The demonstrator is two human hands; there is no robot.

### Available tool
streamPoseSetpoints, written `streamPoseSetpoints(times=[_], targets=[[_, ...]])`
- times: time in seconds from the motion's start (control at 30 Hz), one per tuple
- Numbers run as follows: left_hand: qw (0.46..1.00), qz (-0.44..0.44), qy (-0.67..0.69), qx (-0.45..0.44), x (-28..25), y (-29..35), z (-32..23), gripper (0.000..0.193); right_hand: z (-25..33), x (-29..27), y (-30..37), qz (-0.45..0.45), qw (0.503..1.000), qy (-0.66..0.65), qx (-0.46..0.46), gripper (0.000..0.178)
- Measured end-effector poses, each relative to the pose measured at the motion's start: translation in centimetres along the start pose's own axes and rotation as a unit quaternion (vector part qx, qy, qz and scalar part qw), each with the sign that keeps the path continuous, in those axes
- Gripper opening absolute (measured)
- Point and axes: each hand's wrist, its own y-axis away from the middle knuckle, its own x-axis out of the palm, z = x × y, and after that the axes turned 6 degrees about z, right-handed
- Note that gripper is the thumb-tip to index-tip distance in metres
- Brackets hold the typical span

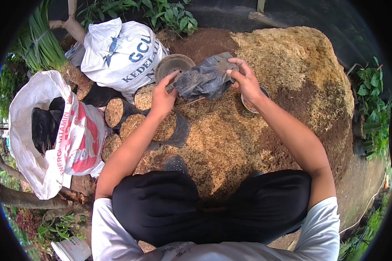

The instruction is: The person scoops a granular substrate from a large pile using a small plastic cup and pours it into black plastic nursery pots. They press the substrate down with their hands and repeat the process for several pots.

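Observation:
A crumpled black plastic plant bag [204, 78] with small holes hangs between my two hands over the heap. My left hand [163, 96] pinches its left end, and my right hand [246, 82] grips the upper right edge between thumb and fingers. The bag looks flat and limp. Just behind my left hand lies a round grey-brown bowl [165, 65], partly covered by the bag. Under my right wrist a small round container [249, 107] shows in part. Several black plant bags [114, 112] filled with tan husk mix stand left of my hands.
A heap of tan husks and dark soil [292, 52] spreads ahead and right. At the far left back sits a bulging white sack [113, 69]; nearer, an open white-and-red sack [26, 130] holds black plastic. Bundled green leaves [41, 41], branches and plants line the edges.

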Motion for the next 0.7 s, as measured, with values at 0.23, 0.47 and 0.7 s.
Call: streamPoseSetpoints(times=[0.23,0.47,0.7], targets=[[0.787,0.007,0.512,-0.344,-1.3,0.0,2.2,0.038,0.1,2.3,-2.8,-0.014,0.923,0.34,-0.178,0.056],[0.765,-0.012,0.529,-0.366,-0.8,-0.2,2.8,0.029,0.8,3.6,-3.7,-0.014,0.901,0.389,-0.194,0.06],[0.789,-0.057,0.488,-0.37,-0.1,0.0,2.7,0.029,2.2,3.8,-4.1,-0.038,0.9,0.395,-0.181,0.062]])
